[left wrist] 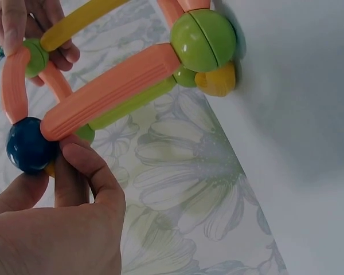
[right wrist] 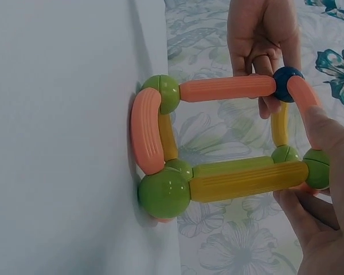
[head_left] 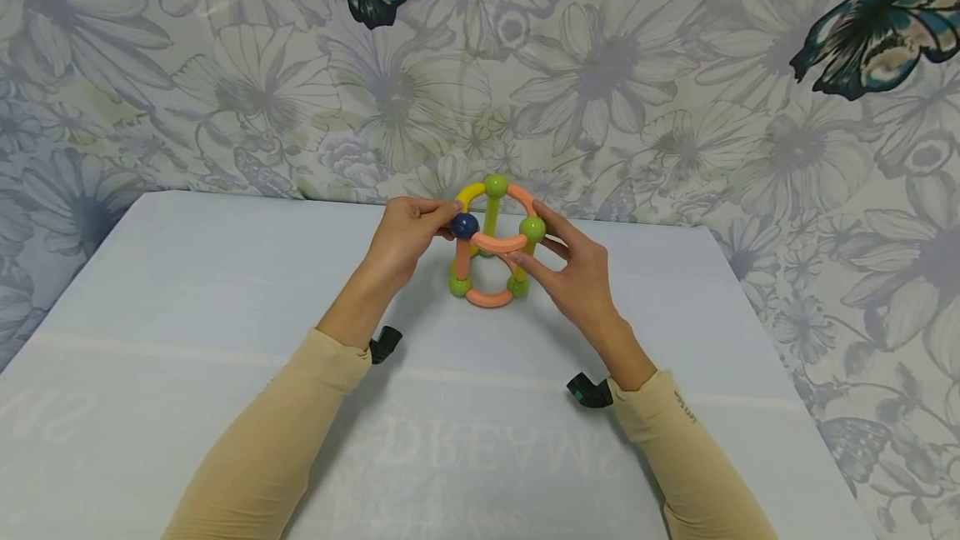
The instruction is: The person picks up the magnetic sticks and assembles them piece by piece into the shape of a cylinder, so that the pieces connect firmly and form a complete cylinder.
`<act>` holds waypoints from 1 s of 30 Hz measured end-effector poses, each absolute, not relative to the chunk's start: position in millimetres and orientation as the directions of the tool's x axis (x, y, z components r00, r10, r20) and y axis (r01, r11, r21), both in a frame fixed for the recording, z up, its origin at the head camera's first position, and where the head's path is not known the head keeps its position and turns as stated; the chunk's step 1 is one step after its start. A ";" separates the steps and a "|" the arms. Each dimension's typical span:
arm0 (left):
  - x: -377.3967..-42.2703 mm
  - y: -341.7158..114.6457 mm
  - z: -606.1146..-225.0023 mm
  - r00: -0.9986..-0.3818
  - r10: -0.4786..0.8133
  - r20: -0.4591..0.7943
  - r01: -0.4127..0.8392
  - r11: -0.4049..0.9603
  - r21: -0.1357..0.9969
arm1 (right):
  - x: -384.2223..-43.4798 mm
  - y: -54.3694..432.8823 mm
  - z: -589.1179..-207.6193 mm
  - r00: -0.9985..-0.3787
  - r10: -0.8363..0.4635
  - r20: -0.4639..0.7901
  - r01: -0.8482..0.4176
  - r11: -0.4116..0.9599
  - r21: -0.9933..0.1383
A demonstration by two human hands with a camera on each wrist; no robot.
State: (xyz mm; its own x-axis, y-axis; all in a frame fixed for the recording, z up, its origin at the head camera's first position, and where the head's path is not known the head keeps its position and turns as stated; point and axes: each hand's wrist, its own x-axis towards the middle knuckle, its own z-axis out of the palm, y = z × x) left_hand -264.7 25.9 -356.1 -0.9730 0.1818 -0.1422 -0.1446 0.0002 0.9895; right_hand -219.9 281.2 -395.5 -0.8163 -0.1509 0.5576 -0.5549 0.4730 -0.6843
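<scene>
A prism-shaped frame of magnetic balls and rods stands on the table. Its base has green balls and curved orange rods [head_left: 489, 299]; straight uprights, one orange [left wrist: 112, 91] and one yellow [right wrist: 249, 181], rise to the upper ring. My left hand [head_left: 397, 240] pinches the dark blue ball [head_left: 465, 226] at the ring's left corner, thumb and fingertips around it. At the right corner, my right hand [head_left: 581, 273] grips around a green ball [head_left: 532, 228], its thumb against the front curved orange rod [right wrist: 305, 109]. A third ball, green [head_left: 496, 186], tops the back, joined by a yellow curved rod [head_left: 470, 195].
The white table [head_left: 225, 290] has its far edge just behind the frame, against a flower-patterned wall covering [head_left: 600, 65] with butterflies. Small black devices [head_left: 386, 345] stick out at both sleeve cuffs, over the tabletop.
</scene>
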 end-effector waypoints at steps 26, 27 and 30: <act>-272.4 -2.8 -362.5 -0.957 0.286 0.051 0.209 0.554 0.806 | -215.4 295.5 -393.6 -0.955 -0.254 0.150 -0.286 0.671 -0.684; -272.8 -7.1 -363.8 -0.947 0.320 0.031 0.229 0.604 0.764 | -214.3 295.8 -395.5 -0.962 -0.259 0.083 -0.245 0.693 -0.677; -272.5 -19.1 -369.5 -0.915 0.397 -0.068 0.256 0.703 0.664 | -210.1 298.0 -400.3 -0.963 -0.257 -0.080 -0.149 0.756 -0.637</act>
State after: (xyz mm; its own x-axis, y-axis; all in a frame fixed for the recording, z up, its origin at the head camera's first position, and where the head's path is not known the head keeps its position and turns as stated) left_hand -272.5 -19.1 -369.5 -0.9154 0.3968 -0.0680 0.2555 0.7031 0.6636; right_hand -210.1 298.0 -400.3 -0.9630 -0.2574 -0.0795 -0.1495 0.7561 -0.6371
